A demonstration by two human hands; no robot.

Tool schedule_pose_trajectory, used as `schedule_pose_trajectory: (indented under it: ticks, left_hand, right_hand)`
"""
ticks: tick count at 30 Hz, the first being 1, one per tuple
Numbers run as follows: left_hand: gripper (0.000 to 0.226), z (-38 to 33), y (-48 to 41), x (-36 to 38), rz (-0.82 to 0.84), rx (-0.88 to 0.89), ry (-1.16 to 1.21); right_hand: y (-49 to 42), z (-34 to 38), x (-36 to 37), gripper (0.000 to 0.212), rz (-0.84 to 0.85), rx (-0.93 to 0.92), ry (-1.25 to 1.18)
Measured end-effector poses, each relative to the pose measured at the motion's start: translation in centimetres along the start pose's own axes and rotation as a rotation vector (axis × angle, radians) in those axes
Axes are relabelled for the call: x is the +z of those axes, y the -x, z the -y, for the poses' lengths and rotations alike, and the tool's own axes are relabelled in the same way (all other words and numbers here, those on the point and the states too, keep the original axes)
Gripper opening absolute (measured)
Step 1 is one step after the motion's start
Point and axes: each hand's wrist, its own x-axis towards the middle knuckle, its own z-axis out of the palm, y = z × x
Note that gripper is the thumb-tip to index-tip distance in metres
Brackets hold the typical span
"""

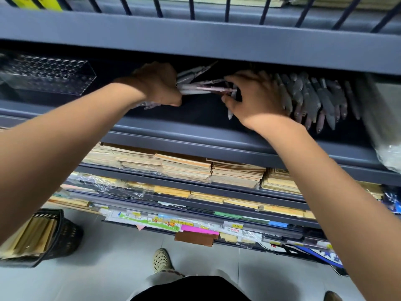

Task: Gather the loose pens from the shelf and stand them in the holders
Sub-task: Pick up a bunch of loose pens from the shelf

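My left hand (159, 84) grips a bundle of white pens (196, 83) inside the dark shelf bay; the pens fan out to the right of my fist, and a few tips poke out below it. My right hand (252, 98) pinches a single pen (230, 115) whose white tip points down below my thumb. Its fingers touch the far end of the bundle. Just right of this hand, several grey pens (314, 101) stand packed together, blurred. A clear plastic holder (45, 74) with rows of holes lies at the left of the same bay.
The grey shelf lip (195, 135) runs in front of the bay, and another shelf (195, 40) hangs low above it. Stacks of brown envelopes (186, 168) fill the shelves below. A black basket (50, 237) of paper sits on the floor at left. A plastic bag (388, 135) hangs at right.
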Motion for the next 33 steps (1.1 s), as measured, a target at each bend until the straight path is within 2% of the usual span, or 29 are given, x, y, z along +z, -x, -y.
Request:
schedule_pose_trajectory:
  ticks: [5, 7, 11, 14, 16, 18, 21, 23, 27, 29, 31, 33]
  left_hand:
    - [0.033, 0.4, -0.2, 0.4, -0.032, 0.045, -0.004]
    - [0.03, 0.5, -0.2, 0.3, -0.024, 0.035, 0.026]
    - [0.025, 1.0, -0.2, -0.3, 0.042, -0.014, 0.122]
    - [0.028, 1.4, 0.0, -0.5, 0.081, -0.041, 0.211]
    - [0.025, 1.3, 0.5, -0.5, 0.086, -0.045, 0.301]
    - [0.027, 1.2, 1.0, -0.2, 0.098, -0.07, 0.409]
    - [0.028, 1.0, 1.7, -0.2, 0.122, -0.157, 0.489]
    - [0.032, 1.1, 2.1, -0.3, 0.151, -0.223, 0.538]
    - [0.019, 1.6, 3.1, -0.2, 0.245, -0.291, 0.783]
    - [0.022, 1.9, 3.4, 0.1, 0.248, -0.287, 0.885]
    - [0.03, 1.7, 3.8, 0.3, 0.244, -0.299, 0.925]
    - [0.041, 1.1, 4.2, 0.5, 0.238, -0.299, 0.914]
  right_hand:
    - [-1.3, -0.2, 0.8, 0.023, 0.005, -0.05, -0.101]
    - [-1.0, -0.5, 0.3, 0.016, -0.008, -0.024, -0.214]
    - [-0.1, -2.4, -1.3, 0.022, -0.177, 0.075, -0.342]
    - [0.9, -3.1, -1.9, 0.024, -0.237, 0.161, -0.492]
    - [1.3, -2.9, -2.1, 0.019, -0.318, 0.224, -0.674]
    - [1.4, -2.6, -2.6, 0.003, -0.436, 0.286, -0.895]
    - [1.5, -2.4, -3.3, 0.029, -0.548, 0.377, -1.199]
    - [1.6, -2.3, -3.6, 0.03, -0.558, 0.401, -1.286]
    - [1.4, -1.7, -3.1, 0.033, -0.574, 0.415, -1.272]
    - [1.6, -1.2, -2.2, 0.032, -0.548, 0.405, -1.195]
    - [2.2, -0.6, -0.8, 0.021, -0.521, 0.274, -0.954]
    - [2.6, -0.2, 0.2, 0.029, -0.536, 0.116, -0.588]
